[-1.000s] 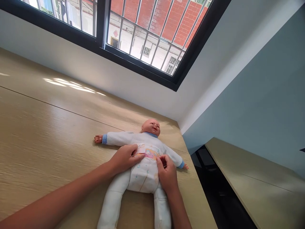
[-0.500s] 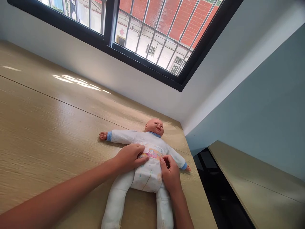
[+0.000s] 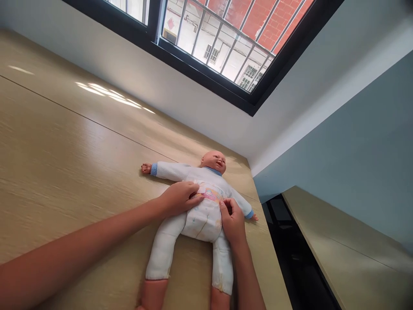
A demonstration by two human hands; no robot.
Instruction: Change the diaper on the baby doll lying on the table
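Note:
A baby doll (image 3: 206, 174) lies on its back on the wooden surface, head away from me, arms spread. It wears a white top with blue cuffs and a white diaper (image 3: 202, 224) with a colourful printed waistband. My left hand (image 3: 179, 199) is closed at the left end of that waistband, thumb and fingers pinching the diaper's edge by a pale tab. At the waistband's right end, my right hand (image 3: 233, 220) pinches the other side edge between thumb and curled fingers. Both hands partly cover the diaper's sides. The doll's white-covered legs (image 3: 222, 262) point toward me, apart.
The wooden tabletop (image 3: 64, 185) stretches far to the left, with a seam across it. Its right edge drops to a dark gap (image 3: 292, 245), beyond which is another wooden surface (image 3: 348, 249). A barred window (image 3: 213, 47) is set in the wall behind.
The view has tilted down slightly, so the doll appears higher and more of its lower legs shows. Both hands keep their places at the diaper's waistband.

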